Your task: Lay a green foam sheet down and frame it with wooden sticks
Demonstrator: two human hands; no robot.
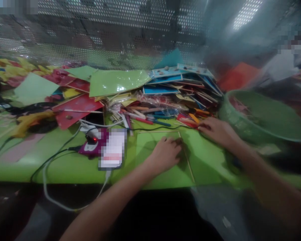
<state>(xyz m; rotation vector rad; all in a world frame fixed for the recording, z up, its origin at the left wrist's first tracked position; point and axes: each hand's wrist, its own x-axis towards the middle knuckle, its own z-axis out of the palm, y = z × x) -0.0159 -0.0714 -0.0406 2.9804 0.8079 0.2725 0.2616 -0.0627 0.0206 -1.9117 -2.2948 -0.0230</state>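
A light green sheet of paper [150, 177] lies in front of me, with one thin wooden stick [159, 132] along its far edge and another thin wooden stick [190, 170] down its right side. My left hand [166, 153] rests on the sheet, fingers bent and closed over the upper part of the right-hand stick. The thumb is mostly hidden. Beyond the sheet's far right corner, my right hand [214, 131] has its fingers drawn together beside the red paper pieces [187, 120]. What sits between those fingertips is too blurred to make out.
Pens and markers [150, 117] lie behind the sheet, below stacked blue cards [163, 89]. A green basin [266, 113] stands at right. Left are a phone [112, 147] on a white cable, a purple power strip [90, 150], a yellow glue gun [31, 120] and a red card [77, 108].
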